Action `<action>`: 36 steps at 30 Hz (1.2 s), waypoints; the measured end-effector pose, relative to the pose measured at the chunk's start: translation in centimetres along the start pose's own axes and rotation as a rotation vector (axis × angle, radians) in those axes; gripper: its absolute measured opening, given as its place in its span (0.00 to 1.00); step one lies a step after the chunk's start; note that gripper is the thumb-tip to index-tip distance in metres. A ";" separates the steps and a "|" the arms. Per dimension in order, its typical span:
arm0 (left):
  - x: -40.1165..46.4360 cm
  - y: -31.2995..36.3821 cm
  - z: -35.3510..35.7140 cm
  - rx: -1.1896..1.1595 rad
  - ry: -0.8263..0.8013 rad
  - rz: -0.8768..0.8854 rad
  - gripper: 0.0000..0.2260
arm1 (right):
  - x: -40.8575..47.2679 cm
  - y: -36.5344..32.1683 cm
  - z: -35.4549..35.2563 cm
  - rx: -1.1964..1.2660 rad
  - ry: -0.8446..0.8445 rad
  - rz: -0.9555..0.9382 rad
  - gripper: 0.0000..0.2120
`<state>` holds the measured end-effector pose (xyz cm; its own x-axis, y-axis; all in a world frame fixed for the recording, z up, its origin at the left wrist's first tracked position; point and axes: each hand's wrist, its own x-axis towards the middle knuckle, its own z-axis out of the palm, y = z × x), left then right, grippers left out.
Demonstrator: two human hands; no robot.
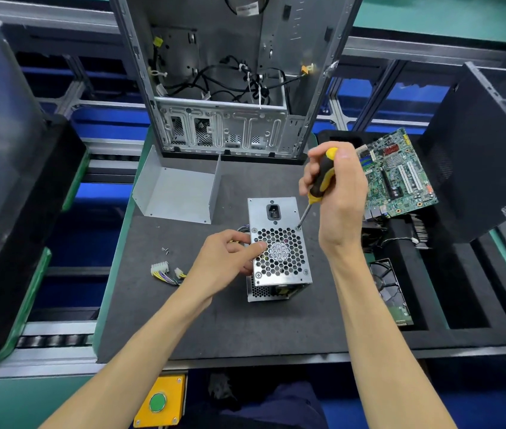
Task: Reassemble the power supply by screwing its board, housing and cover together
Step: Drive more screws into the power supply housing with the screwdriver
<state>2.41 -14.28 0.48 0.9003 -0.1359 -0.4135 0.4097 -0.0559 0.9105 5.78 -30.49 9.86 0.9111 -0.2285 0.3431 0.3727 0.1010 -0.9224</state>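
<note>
The silver power supply (pixel 279 243) stands on the dark mat with its honeycomb fan grille facing up and its power socket toward the far side. My left hand (pixel 227 258) grips its left side, thumb on the grille. My right hand (pixel 335 193) holds a yellow and black screwdriver (pixel 320 181), its tip set on the screw at the grille's far right corner. The grey U-shaped cover (pixel 180 193) lies apart, to the far left of the unit. Loose screws (pixel 165 250) lie on the mat at left, near the supply's white cable plugs (pixel 165 270).
An open computer case (pixel 230 72) stands upright behind the mat (pixel 214 329). A green motherboard (pixel 400 174) leans in a black slotted tray at right, with a fan and a drive below it. A yellow box with a green button (pixel 159 400) sits at the near edge.
</note>
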 end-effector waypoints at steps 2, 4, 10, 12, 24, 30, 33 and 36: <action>0.0 0.0 -0.1 0.005 0.001 0.001 0.13 | 0.0 -0.3 -0.1 -0.005 -0.018 -0.018 0.03; 0.0 0.0 0.0 0.007 0.004 0.001 0.13 | 0.1 -0.5 -0.1 -0.015 -0.018 -0.009 0.07; 0.0 0.3 0.0 0.017 0.015 -0.002 0.12 | 0.4 -0.6 -0.3 -0.118 -0.141 0.119 0.14; -0.1 0.4 0.0 0.017 0.015 -0.008 0.13 | 0.3 -0.7 -0.7 -0.146 -0.154 0.113 0.15; -0.3 0.4 0.1 0.053 0.042 -0.006 0.14 | 0.3 -1.2 -0.8 -0.209 -0.164 -0.022 0.03; -0.2 0.4 0.3 0.043 0.065 -0.011 0.13 | 0.6 -1.3 -1.5 -0.292 -0.023 -0.112 0.19; -0.3 0.4 0.6 0.044 0.071 -0.010 0.12 | 0.9 -0.9 -1.4 -0.248 0.057 -0.045 0.23; -0.4 0.6 0.7 0.046 0.073 -0.008 0.13 | 1.0 -0.4 -0.6 -0.087 0.036 0.082 0.17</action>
<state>2.19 -14.99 1.16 0.9061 -0.0625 -0.4184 0.4112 -0.1019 0.9058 6.44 -31.29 10.43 0.9304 -0.2580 0.2604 0.2787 0.0365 -0.9597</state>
